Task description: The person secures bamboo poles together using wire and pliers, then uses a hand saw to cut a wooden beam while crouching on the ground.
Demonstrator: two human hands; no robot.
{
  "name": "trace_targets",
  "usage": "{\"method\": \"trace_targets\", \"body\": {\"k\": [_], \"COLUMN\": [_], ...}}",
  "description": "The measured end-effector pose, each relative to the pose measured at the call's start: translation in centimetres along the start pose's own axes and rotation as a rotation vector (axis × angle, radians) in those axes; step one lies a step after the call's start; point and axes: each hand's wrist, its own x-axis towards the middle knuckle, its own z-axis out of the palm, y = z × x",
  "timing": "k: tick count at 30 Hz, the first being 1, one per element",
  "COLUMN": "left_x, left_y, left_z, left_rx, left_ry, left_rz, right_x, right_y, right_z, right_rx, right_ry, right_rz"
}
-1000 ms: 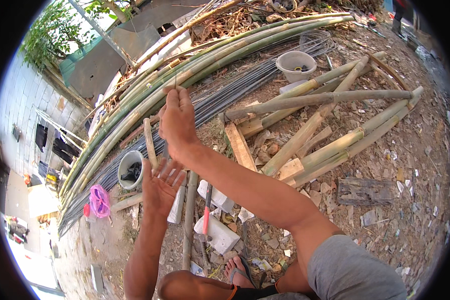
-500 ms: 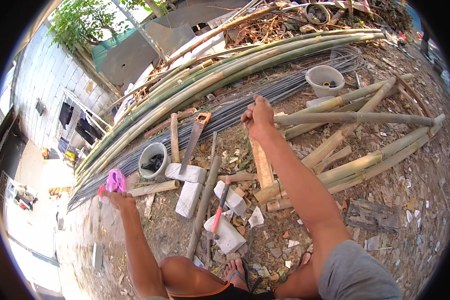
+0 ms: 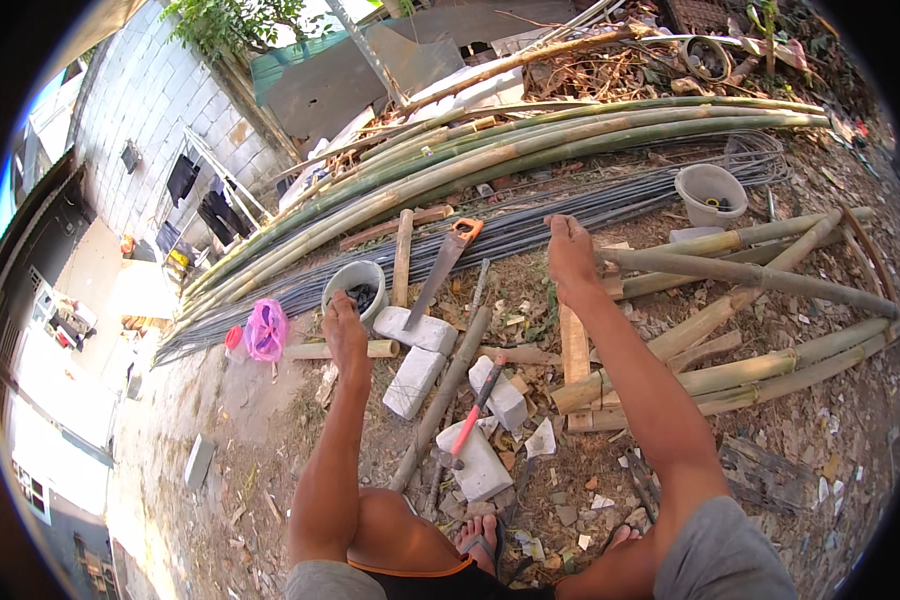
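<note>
Grey bucket (image 3: 374,308) shows behind curled left hand (image 3: 346,337); right hand (image 3: 573,260) is curled too, any grip unclear.

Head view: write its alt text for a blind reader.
A person's left hand and right hand, curled, are held apart above littered ground; whether they hold anything is unclear. Between and below them are a saw, a hammer and white blocks; long bamboo poles lie beyond.

Now the bare left hand (image 3: 346,335) blocks part of the round grey plastic bucket (image 3: 356,273), its dark contents (image 3: 364,297) unclear, and the leafy green tree (image 3: 235,22) is cut off above!
</note>
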Motion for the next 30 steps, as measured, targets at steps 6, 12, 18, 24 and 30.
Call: {"method": "trace_targets", "body": {"k": [6,12,18,24,30], "left_x": [-7.0,-11.8,-10.2,-8.9,-6.8], "left_y": [4.4,5.5,3.0,0.6,1.1], "left_z": [3.2,5.6,4.1,5.0,1.9], "left_rx": [-0.447,-0.475,-0.367,-0.344,0.177], "left_ry": [-0.159,-0.542,-0.620,-0.760,-0.651], "left_rz": [-0.190,-0.105,-0.059,-0.126,0.015], "right_x": [-10.6,-10.0,-10.8,-10.9,-11.1], "right_y": [-1.4,1.8,2.9,1.7,5.1], "right_z": [9.9,11.4,13.7,11.4,12.9], "right_rx": [0.139,0.030,0.076,0.047,-0.208], "right_ry": [-0.347,-0.341,-0.270,-0.406,-0.046], "right_rz": [0.167,-0.018,-0.082,-0.025,-0.163]}}
